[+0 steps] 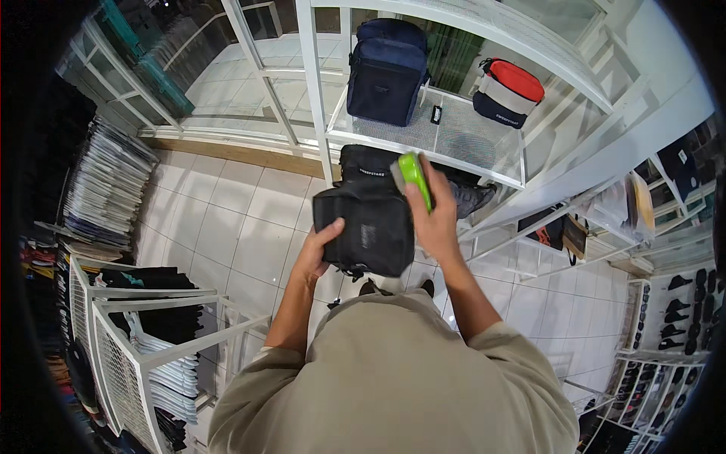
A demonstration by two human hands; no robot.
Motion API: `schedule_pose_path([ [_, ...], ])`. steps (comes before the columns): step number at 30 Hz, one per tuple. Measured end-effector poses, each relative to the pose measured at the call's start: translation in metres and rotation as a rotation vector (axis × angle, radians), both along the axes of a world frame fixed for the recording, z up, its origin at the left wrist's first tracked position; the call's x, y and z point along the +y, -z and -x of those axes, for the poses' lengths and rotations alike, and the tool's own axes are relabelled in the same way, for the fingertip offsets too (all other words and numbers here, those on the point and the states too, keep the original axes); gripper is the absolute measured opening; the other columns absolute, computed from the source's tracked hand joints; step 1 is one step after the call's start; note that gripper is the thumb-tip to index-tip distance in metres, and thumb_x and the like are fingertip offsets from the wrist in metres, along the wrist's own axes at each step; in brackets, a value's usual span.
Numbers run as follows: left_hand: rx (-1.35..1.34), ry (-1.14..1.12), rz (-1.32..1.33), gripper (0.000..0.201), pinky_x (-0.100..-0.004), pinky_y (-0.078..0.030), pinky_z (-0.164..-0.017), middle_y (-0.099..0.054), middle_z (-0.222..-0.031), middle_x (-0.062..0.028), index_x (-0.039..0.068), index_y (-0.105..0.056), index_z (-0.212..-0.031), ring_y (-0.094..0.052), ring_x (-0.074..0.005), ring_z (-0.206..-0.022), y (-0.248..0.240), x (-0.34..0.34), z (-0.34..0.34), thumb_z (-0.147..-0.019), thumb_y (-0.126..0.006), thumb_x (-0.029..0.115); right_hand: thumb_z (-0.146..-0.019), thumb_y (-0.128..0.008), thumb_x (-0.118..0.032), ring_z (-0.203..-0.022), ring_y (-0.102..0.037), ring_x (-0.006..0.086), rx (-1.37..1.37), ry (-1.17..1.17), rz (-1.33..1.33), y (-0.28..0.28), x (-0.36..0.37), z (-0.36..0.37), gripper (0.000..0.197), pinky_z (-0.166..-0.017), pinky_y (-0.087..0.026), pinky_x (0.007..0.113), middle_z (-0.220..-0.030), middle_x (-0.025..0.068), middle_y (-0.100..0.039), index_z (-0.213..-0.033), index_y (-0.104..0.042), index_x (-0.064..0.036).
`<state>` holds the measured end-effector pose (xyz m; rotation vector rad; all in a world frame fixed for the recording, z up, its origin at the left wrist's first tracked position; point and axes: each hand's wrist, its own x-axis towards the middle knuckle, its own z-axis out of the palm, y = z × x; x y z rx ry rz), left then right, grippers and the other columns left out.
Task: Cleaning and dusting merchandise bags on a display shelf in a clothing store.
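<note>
A black bag [370, 231] is held up in front of me. My left hand [315, 248] grips its left side, with the thumb lying across the front. In my right hand [436, 208] is a bright green brush [413, 174] with pale bristles, raised by the bag's upper right corner. Whether the bristles touch the bag I cannot tell. Just beyond it, a second black bag [361, 157] shows on the lower level of the white rack, partly hidden by the one I hold.
A navy backpack [387, 72] and a red, white and navy pouch [510, 92] stand on the white mesh shelf [469, 144] ahead. Clothing racks [151, 325] with folded shirts [113, 178] line my left. To the right are display shelves [665, 363] with small dark goods.
</note>
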<state>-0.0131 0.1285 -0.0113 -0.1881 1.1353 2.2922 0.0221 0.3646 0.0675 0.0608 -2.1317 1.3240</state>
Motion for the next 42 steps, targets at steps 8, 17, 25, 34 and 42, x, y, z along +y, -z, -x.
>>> schedule_pose_path([
  [8, -0.021, -0.243, -0.193, 0.064, -0.0387, -0.057, -0.097, -0.068, -0.127, -0.0155, -0.003, -0.054, -0.141, -0.071, -0.0246, -0.11, -0.017, 0.002, 0.016, -0.094, -0.075, 0.035, -0.096, -0.069, -0.013, -0.119, -0.06, 0.0317, -0.122, -0.16, 0.102, 0.038, -0.013, -0.042, 0.06, -0.107, -0.043, 0.039, -0.125, 0.0226, -0.064, -0.149, -0.048, 0.0054],
  [17, -0.152, -0.078, -0.229, 0.055, -0.0444, -0.057, -0.1, -0.068, -0.132, -0.0159, 0.001, -0.058, -0.14, -0.071, -0.0291, -0.113, -0.015, 0.021, 0.019, -0.103, -0.061, 0.041, -0.094, -0.071, -0.009, -0.127, -0.058, 0.0284, 0.026, -0.045, -0.075, 0.031, 0.003, -0.012, 0.063, -0.11, -0.042, 0.038, -0.14, 0.0234, -0.059, -0.151, -0.047, 0.0042],
  [25, -0.175, 0.044, -0.165, 0.051, -0.0436, -0.059, -0.097, -0.07, -0.129, -0.0155, 0.003, -0.06, -0.138, -0.072, -0.0274, -0.11, 0.004, 0.005, 0.013, -0.102, -0.061, 0.039, -0.094, -0.072, -0.009, -0.122, -0.06, 0.0267, 0.002, -0.135, 0.133, -0.008, 0.029, 0.004, 0.064, -0.107, -0.044, 0.036, -0.136, 0.0195, -0.06, -0.152, -0.047, 0.0025],
  [34, -0.142, -0.04, -0.123, 0.051, -0.041, -0.062, -0.091, -0.073, -0.122, -0.0151, 0.001, -0.061, -0.134, -0.075, -0.0264, -0.101, 0.001, -0.009, 0.021, -0.1, -0.066, 0.038, -0.086, -0.079, -0.007, -0.112, -0.062, 0.0333, -0.005, -0.27, -0.126, -0.004, 0.011, -0.029, 0.074, -0.105, -0.045, 0.04, -0.131, 0.0184, -0.063, -0.153, -0.049, -0.0029],
  [42, -0.074, -0.22, -0.18, 0.052, -0.0419, -0.062, -0.09, -0.072, -0.124, -0.0153, 0.001, -0.06, -0.135, -0.075, -0.0272, -0.101, -0.019, -0.012, 0.026, -0.1, -0.066, 0.039, -0.09, -0.076, -0.008, -0.13, -0.059, 0.0291, -0.139, -0.454, -0.053, 0.003, -0.004, -0.038, 0.067, -0.111, -0.042, 0.037, -0.146, 0.0199, -0.058, -0.151, -0.049, 0.0],
])
